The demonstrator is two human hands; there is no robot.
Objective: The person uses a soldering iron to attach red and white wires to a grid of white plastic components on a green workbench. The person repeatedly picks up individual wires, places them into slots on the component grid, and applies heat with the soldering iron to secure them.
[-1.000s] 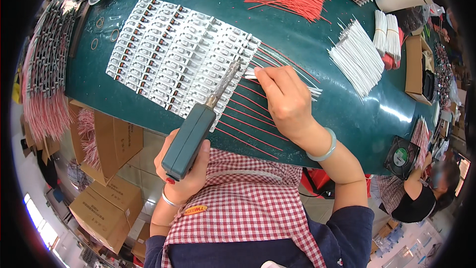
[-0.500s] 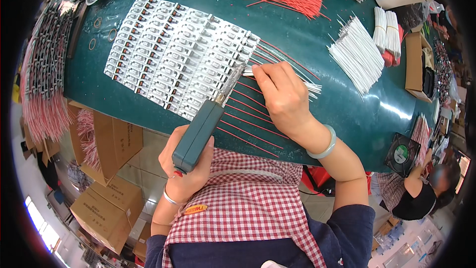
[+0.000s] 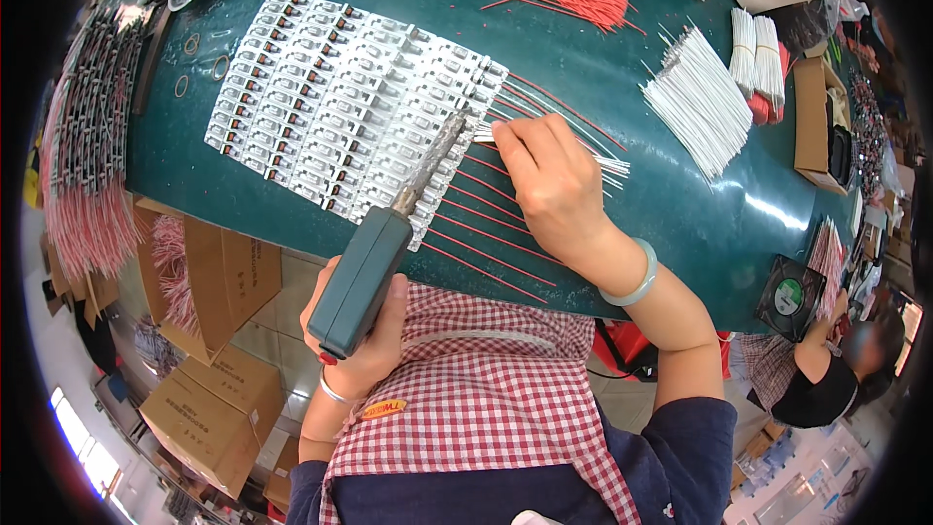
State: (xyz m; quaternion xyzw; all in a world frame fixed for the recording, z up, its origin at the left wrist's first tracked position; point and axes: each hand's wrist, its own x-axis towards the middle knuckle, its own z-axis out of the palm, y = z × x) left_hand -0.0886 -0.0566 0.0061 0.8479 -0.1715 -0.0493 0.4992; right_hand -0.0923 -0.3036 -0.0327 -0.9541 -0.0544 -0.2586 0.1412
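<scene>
Left hand (image 3: 364, 345): clenched around the teal handle of a soldering iron (image 3: 374, 258), below the desk edge.
Iron tip: on the right edge of the white component panel (image 3: 340, 97).
Right hand (image 3: 554, 185): pinching a white wire (image 3: 583, 151) at the tip, fingers curled.
Red wires (image 3: 486, 233): lined up beside the panel, under the right hand.
Desk (image 3: 661, 214): dark green.

Glossy smooth green table top (image 3: 680, 224); matt teal plastic soldering iron (image 3: 364, 277) with dull metal barrel; white plastic parts (image 3: 330, 87); checked cloth apron (image 3: 466, 399); brown cardboard boxes (image 3: 199, 418); smooth pale stone bangle (image 3: 637, 277)
</scene>
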